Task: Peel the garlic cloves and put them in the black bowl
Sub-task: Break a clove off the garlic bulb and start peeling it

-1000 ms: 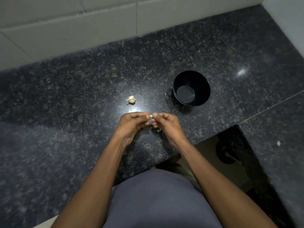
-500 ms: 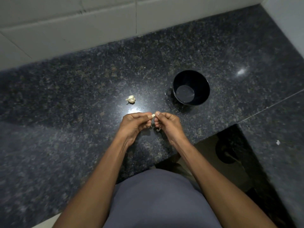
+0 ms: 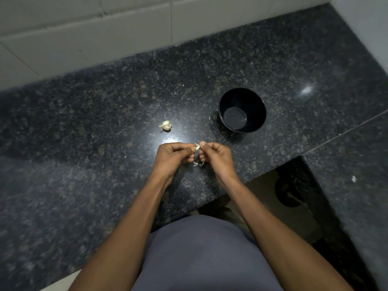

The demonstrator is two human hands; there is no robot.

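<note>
Right now the left hand [image 3: 173, 157] and the right hand [image 3: 216, 157] meet above the table [image 3: 84, 143], fingers curled, each pinching one small garlic clove [image 3: 197, 147] between thumb and fingertips. A pale flap of skin sticks up from the clove where the two thumbs come together. Just below the hands, a few bits of peeled skin [image 3: 198, 163] lie on the dark speckled stone. Beyond the left hand and slightly to its left, the rest of the garlic bulb [image 3: 165, 126] sits alone on the table, apart from the hands. Beyond and to the right of the right hand stands the black bowl [image 3: 242, 110], upright, with only its glossy bottom showing inside. Behind the table runs a wall of pale tiles [image 3: 105, 38].
</note>
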